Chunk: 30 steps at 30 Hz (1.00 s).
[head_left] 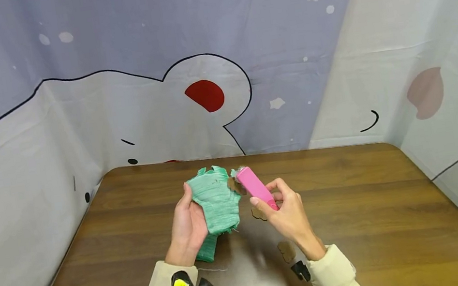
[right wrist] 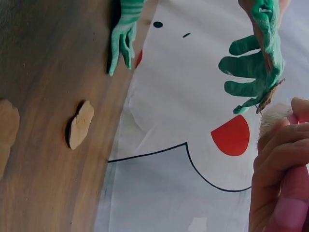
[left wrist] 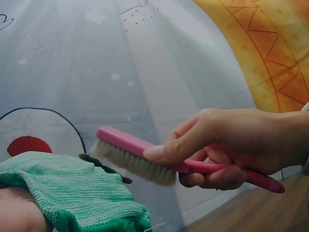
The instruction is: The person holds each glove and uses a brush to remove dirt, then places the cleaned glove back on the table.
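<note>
My left hand [head_left: 188, 232] holds a green knit glove [head_left: 218, 203] by its side, thumb along the edge and fingers behind. The glove's fingers hang down in the right wrist view. At its right edge is a thin brown piece [head_left: 234, 186], also visible as a flat brown scrap [right wrist: 268, 99] edge-on. My right hand [head_left: 287, 213] grips a pink brush [left wrist: 125, 140] by the handle, thumb on its back. Its pale bristles [left wrist: 137, 166] are close to the brown piece; whether they touch is unclear. A second green glove [right wrist: 128, 36] lies on the table beneath the left hand.
Brown flat cutouts with wavy edges lie on the wooden table [head_left: 375, 210]: one cutout [head_left: 286, 251] near the right wrist, another [head_left: 258, 214] beyond it. A loose thread [head_left: 212, 269] lies by the left sleeve. A printed curtain [head_left: 278, 58] stands behind the table.
</note>
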Available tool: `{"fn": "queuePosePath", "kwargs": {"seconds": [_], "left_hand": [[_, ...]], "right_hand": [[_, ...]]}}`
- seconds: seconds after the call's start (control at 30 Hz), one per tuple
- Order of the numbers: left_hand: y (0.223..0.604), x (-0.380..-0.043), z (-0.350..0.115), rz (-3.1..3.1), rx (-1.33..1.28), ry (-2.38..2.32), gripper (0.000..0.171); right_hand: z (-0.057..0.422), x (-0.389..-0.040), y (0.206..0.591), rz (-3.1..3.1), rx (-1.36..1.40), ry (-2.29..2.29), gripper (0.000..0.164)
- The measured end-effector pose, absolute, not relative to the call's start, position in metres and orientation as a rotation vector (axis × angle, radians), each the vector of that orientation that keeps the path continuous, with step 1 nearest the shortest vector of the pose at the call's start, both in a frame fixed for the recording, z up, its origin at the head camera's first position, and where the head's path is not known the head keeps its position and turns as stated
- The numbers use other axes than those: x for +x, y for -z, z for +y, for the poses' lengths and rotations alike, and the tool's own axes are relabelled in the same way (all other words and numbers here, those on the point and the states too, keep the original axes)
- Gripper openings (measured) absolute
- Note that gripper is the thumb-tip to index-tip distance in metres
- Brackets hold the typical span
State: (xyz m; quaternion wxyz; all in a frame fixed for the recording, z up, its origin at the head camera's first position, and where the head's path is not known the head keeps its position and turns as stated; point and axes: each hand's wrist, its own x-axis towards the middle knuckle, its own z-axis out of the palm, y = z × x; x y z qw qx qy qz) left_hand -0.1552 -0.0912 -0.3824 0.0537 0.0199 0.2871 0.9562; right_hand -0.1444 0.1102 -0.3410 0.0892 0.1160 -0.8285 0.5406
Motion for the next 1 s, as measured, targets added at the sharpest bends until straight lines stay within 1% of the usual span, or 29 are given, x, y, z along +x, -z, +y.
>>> {"fn": "queuePosePath", "kwargs": {"seconds": [0.23, 0.47, 0.6, 0.87, 1.0], "left_hand": [[0.383, -0.156, -0.088, 0.893, 0.036, -2.854, 0.053], [0.385, -0.156, -0.086, 0.902, 0.045, -2.865, 0.053], [0.384, -0.156, -0.086, 0.898, 0.065, -2.866, 0.053], [0.385, -0.158, -0.088, 0.894, 0.01, -2.858, 0.054], [0.385, -0.157, -0.09, 0.911, 0.058, -2.858, 0.056]], "right_hand": [[0.115, -0.146, 0.339, -2.451, 0.301, -1.612, 0.029], [0.108, -0.143, 0.341, -2.424, 0.393, -1.764, 0.028], [0.103, -0.142, 0.343, -2.455, 0.411, -1.752, 0.028], [0.102, -0.141, 0.345, -2.491, 0.367, -1.714, 0.03], [0.102, -0.142, 0.345, -2.506, 0.358, -1.688, 0.03]]}}
